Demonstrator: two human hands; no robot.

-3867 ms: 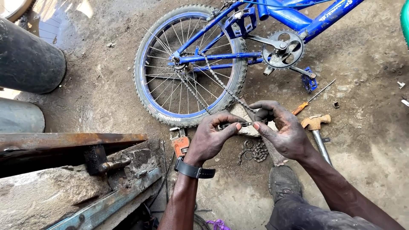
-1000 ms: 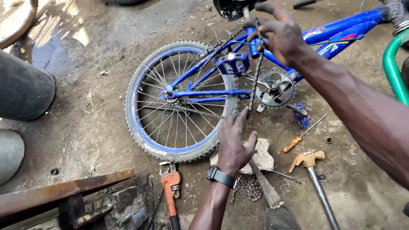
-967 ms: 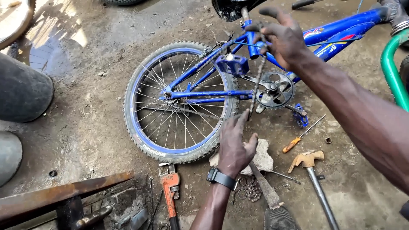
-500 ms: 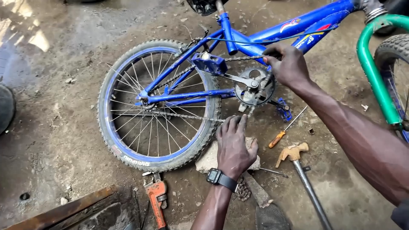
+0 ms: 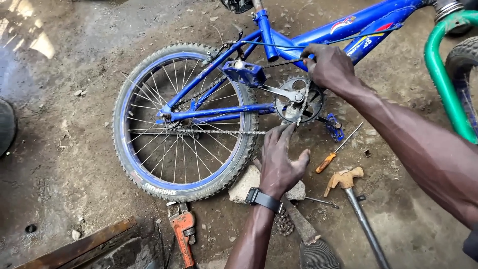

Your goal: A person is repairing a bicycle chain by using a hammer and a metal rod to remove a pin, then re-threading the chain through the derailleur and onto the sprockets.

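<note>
Change since half a second ago: right hand [image 5: 328, 66], then over the chainring, now sits on the upper run of the thin metal bicycle chain [image 5: 219, 131]; left hand [image 5: 280, 160] has edged up from the pale stone [image 5: 244, 185] toward the lower run.

Chain: long axis left to right, from the hub of the spoked blue-rimmed rear wheel [image 5: 184, 122] to the round toothed steel chainring [image 5: 299, 99]; upper run slants up toward the far right, lower run lies nearly level across the spokes.

Blue-framed small bicycle [image 5: 318, 36]: flat on the dirt, rear wheel left, frame running to the far right.

Right hand: fingers closed on the upper run, just beyond the chainring.

Left hand: fingers narrowly spread, tips at the lower run's right end, below the chainring; grip cannot be told. Black wristwatch [image 5: 264, 199] on its wrist.

Nearby: orange-handled screwdriver [image 5: 337, 149], claw hammer [image 5: 348, 187], red pipe wrench [image 5: 182, 235].
</note>
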